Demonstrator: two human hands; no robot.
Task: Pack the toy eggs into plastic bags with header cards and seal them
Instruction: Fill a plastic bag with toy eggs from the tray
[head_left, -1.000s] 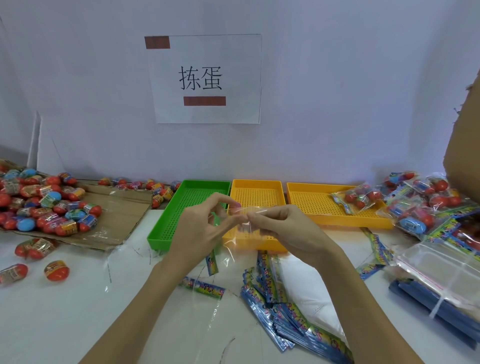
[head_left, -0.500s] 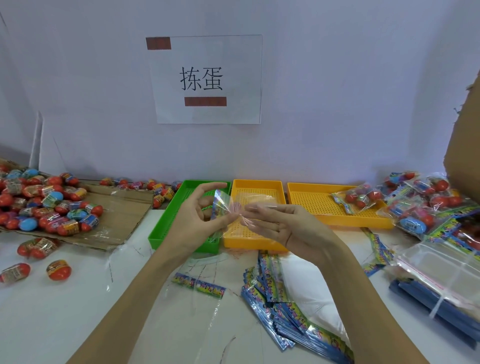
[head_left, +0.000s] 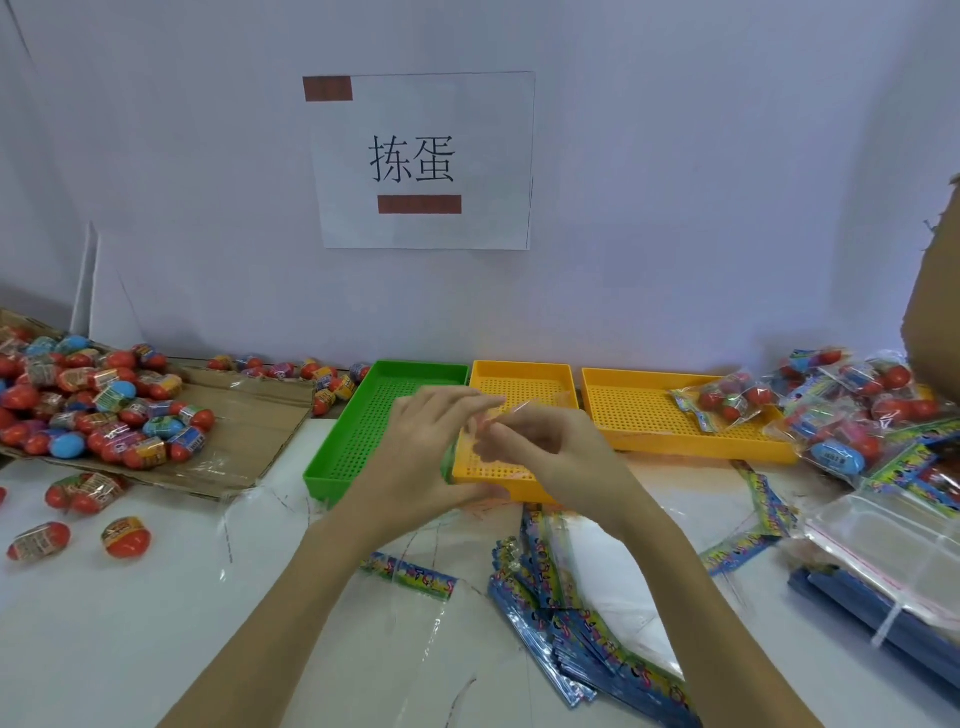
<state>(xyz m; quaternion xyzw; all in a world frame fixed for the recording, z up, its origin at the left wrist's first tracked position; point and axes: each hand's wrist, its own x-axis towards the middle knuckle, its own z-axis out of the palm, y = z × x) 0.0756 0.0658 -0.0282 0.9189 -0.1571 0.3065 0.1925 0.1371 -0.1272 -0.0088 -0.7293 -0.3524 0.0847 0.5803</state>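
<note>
We've got our left hand (head_left: 415, 452) and right hand (head_left: 550, 457) both pinched on a thin clear plastic bag (head_left: 511, 410), grip together above the perforated yellow tray (head_left: 519, 382). Slippery film could slide free or stay stuck shut. Glossy toy eggs (head_left: 104, 410) wait on cardboard at left.

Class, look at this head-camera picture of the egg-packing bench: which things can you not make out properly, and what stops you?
- Clear plastic bag, head view: motion-blurred and see-through, so whether it is open is unclear.
- Left hand and right hand: fingertips smeared, grip unclear.
- Cardboard box: cut off by the right edge.
- Egg wrappers: print too small.
</note>
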